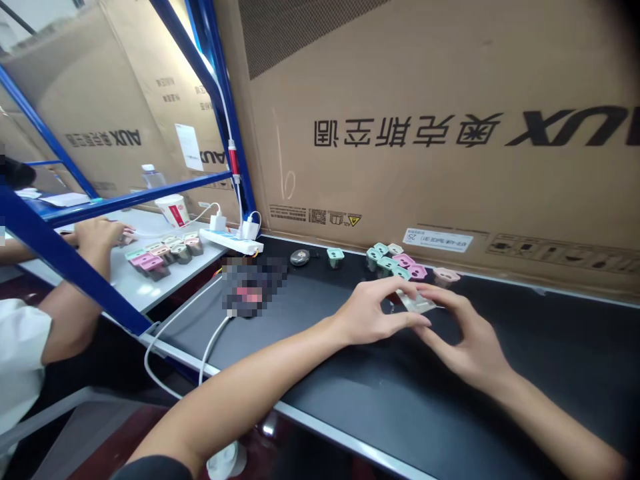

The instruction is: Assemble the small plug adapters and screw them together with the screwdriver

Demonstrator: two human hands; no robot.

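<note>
Ok so here's the setup: the left hand (373,312) and right hand (463,340) are both closed in on a small flat translucent plastic piece (416,302), pinching it between them above the black bench (410,407). Just past the fingertips sits a loose cluster of pastel teal and pink socket-shaped plastic pieces (395,263), with 1 lone teal piece (335,257) off to the left and a dark oval object (300,257) beyond that. A pixelated patch (253,287) hides whatever's next to it. Behind those there's a white power strip (230,240) with 2 white chargers plugged in, and a big AUX cardboard box (400,133) fills the back. Over on the left, past a blue metal rack frame (65,257), a co-worker's hand (97,233) is right beside a similar bunch of pieces (165,257) on a white bench (135,287), near a red-and-white paper cup (173,210).
</note>
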